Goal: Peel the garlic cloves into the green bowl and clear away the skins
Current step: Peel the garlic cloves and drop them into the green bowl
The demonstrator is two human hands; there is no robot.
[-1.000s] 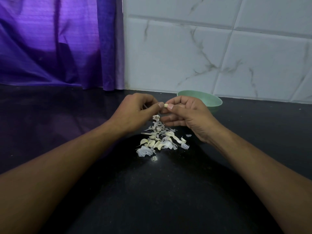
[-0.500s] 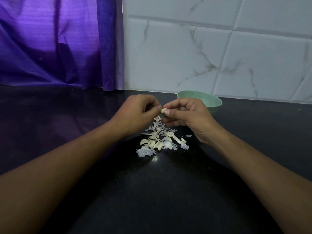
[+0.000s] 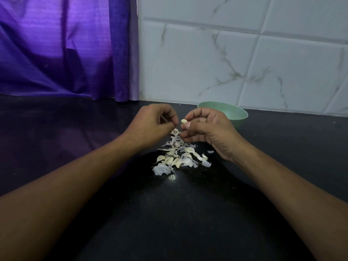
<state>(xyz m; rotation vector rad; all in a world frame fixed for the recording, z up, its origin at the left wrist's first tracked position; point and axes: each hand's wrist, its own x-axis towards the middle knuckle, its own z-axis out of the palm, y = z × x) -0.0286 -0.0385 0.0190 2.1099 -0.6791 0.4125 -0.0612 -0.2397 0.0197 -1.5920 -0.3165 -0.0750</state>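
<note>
- Our left hand (image 3: 150,125) has pulled apart from the garlic clove (image 3: 184,121) it touched a moment ago. Its fingers are curled, but we cannot tell whether they pinch a scrap of skin.
- Under the gap, the pile of skins and cloves (image 3: 178,157) lies on the dark counter (image 3: 169,223).
- Our right hand (image 3: 205,129) pinches the clove between thumb and forefinger; it looks pale, smooth and probably bare.
- The green bowl (image 3: 237,112) sits just behind that hand, so we judge the drop comes next.
</note>
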